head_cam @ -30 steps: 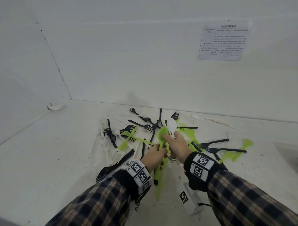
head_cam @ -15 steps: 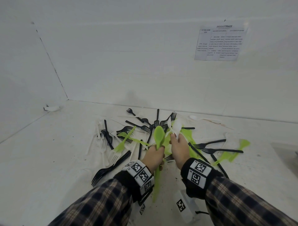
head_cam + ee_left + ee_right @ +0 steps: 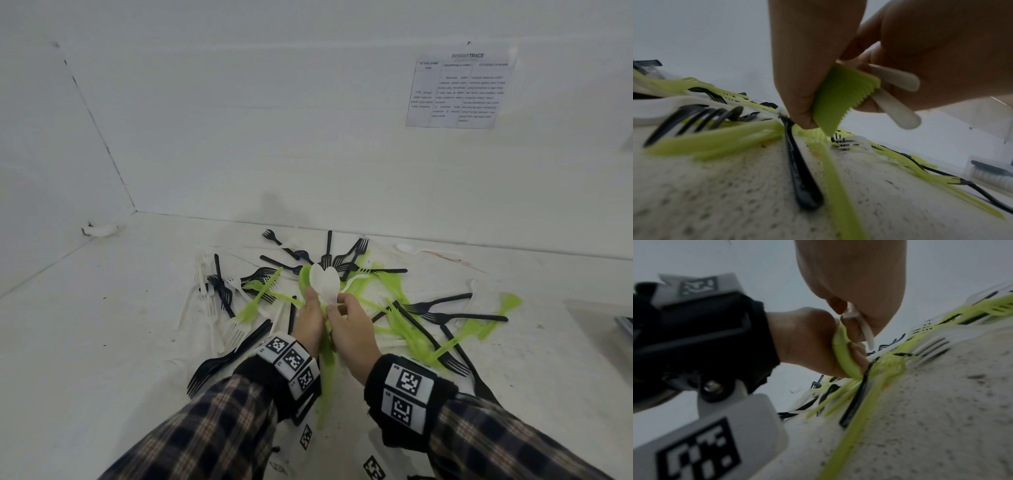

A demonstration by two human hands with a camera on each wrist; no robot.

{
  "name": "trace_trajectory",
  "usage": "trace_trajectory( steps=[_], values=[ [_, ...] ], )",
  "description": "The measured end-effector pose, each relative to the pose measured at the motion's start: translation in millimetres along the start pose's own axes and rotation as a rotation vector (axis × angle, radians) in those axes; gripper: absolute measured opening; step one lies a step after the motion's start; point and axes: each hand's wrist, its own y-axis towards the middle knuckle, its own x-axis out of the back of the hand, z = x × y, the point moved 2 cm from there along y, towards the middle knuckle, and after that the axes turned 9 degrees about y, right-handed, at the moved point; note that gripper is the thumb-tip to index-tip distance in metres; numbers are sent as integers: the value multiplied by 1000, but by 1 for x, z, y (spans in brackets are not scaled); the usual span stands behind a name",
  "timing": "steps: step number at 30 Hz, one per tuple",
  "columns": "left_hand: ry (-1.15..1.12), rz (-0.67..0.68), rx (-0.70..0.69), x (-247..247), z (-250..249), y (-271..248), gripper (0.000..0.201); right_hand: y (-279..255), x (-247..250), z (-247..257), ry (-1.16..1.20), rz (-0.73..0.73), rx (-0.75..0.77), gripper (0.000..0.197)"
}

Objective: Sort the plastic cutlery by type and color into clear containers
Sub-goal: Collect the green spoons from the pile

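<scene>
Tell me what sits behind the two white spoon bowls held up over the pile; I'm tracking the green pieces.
Behind the white spoon bowls, a green spoon bowl shows at their left edge, gripped in the left hand. Its middle is covered, as is the cutlery beneath.

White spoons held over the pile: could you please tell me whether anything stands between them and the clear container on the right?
Nothing upright does. The white spoons, pinched in the right hand, are raised; only flat green and black forks lie on the table toward the container, so carrying over them looks clear.
</scene>
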Motion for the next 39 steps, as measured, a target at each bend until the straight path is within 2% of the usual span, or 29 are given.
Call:
trace_trajectory(
  steps=[3,8,12,16,18,21,25,27,34,37,39],
  values=[
    [-66,51,23,2,-1,0,64,2,-1,-1,-64,-11,-18,16],
    [-17,100,36,5,3,7,55,4,0,1,-147,-33,-23,16],
    [-39,139,54,4,6,8,58,6,-4,-2,-188,-53,-6,25],
    [-24,87,57,8,10,13,63,7,-4,-4,-234,-49,16,26],
    [-15,72,64,10,11,17,66,6,-3,-2,-270,-50,51,33],
    [7,65,53,10,15,24,84,3,-3,1,-301,-86,124,37],
    [-13,64,23,6,30,44,94,5,-8,2,-333,-71,168,25],
    [16,54,-2,3,40,57,99,5,-11,6,-350,-61,151,34],
    [26,17,-75,4,25,34,100,1,-6,11,-340,-56,125,39],
    [28,4,-86,4,11,20,86,3,-2,10,-283,-102,136,36],
    [24,-11,-89,4,10,20,87,3,0,10,-263,-130,159,33]
  ],
)
